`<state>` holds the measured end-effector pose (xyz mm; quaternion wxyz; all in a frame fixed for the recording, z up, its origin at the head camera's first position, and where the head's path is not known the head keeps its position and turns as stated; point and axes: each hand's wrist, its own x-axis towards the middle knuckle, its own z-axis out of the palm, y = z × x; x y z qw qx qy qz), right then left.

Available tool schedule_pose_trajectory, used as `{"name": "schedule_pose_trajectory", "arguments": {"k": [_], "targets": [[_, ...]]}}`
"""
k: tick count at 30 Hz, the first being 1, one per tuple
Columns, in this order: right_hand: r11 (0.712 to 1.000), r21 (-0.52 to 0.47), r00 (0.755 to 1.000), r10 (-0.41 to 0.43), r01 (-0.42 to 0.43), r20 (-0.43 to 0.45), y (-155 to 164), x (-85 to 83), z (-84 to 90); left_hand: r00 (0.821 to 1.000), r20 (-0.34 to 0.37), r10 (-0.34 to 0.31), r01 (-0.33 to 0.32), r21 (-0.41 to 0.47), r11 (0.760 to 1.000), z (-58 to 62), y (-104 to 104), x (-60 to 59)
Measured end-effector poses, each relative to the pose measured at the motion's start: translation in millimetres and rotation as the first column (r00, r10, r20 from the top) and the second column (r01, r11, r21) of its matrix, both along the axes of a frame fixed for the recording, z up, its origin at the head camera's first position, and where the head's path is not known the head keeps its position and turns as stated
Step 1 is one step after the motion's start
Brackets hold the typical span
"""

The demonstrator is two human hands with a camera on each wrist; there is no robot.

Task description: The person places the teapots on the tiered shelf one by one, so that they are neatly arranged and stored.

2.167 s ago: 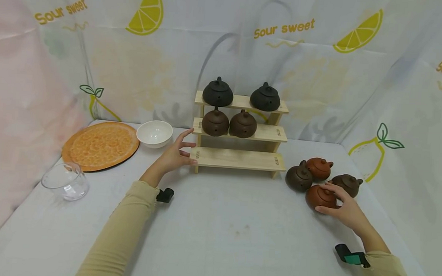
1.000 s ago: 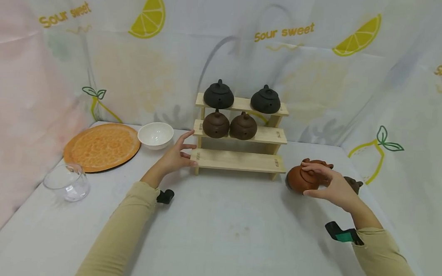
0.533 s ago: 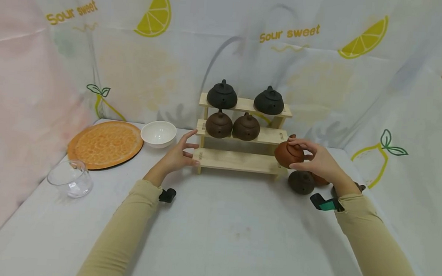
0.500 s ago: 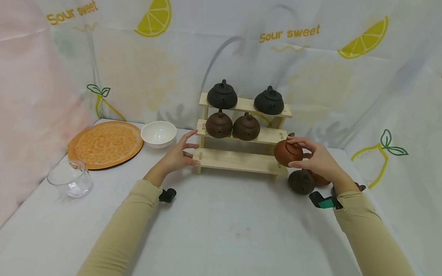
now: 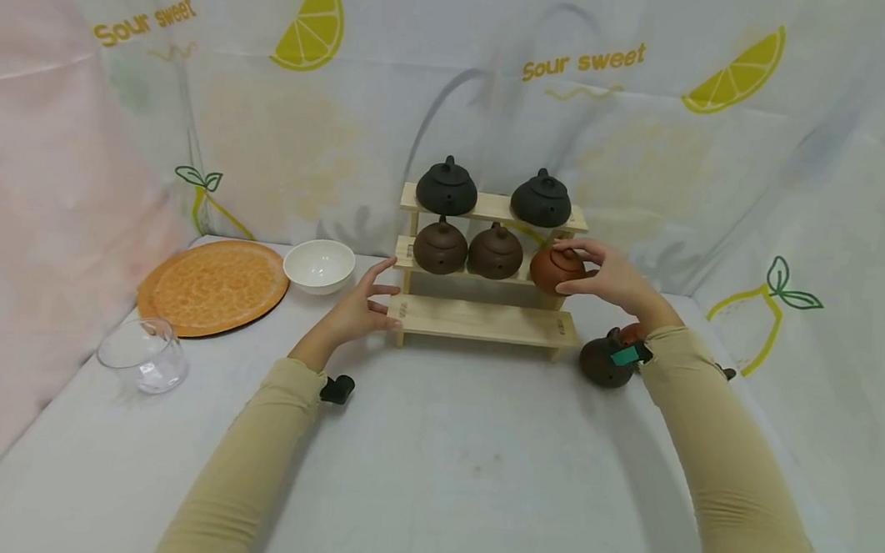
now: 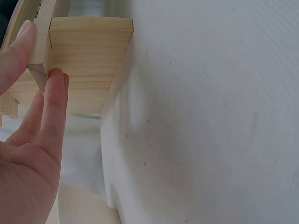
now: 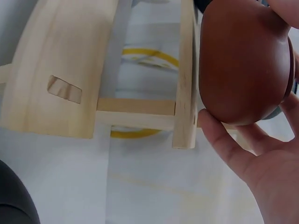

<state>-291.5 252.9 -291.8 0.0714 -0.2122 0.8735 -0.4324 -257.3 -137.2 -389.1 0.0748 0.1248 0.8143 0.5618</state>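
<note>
Reddish-brown teapot (image 5: 555,270) sits right of centre in the head view, at the right end of the wooden rack's (image 5: 478,322) middle shelf. Right hand (image 5: 608,277) has its fingers curled round it. Left hand (image 5: 354,309), fingers spread and straight, presses the rack's lower-left corner.

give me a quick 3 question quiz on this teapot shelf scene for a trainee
1. True or false: the right hand holds a reddish teapot at the right end of the middle shelf.
2. What does the left hand touch? A) white bowl B) bottom shelf's left end C) glass cup
3. Fill in: the top shelf carries ___ dark teapots.

Key
1. True.
2. B; straight fingers rest against the bottom shelf.
3. Two, a left one and a right one.
</note>
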Motion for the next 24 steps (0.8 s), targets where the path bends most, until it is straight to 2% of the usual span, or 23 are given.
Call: {"name": "schedule_pose_trajectory", "arguments": {"k": [4, 9, 16, 24], "targets": [[1.0, 0.016, 1.0, 0.01, -0.01, 0.002, -6, -10.0, 0.8, 1.0, -0.001, -0.003, 0.003, 0.003, 1.0, -1.3, 0, 0.1], [0.999, -0.018, 0.999, 0.04, -0.04, -0.02, -8, -16.1, -2.6, 1.0, 0.004, -0.006, 0.006, 0.006, 1.0, -1.4, 1, 0.2], [0.998, -0.062, 0.998, 0.03, -0.034, -0.063, -8, -12.2, -8.7, 1.0, 0.002, 0.0, 0.0, -0.001, 1.0, -0.5, 2, -0.5], [0.991, -0.121, 0.997, 0.047, -0.053, -0.054, -9, -10.5, -10.4, 1.0, -0.008, -0.003, 0.003, -0.006, 1.0, -0.3, 0, -1.4]]}}
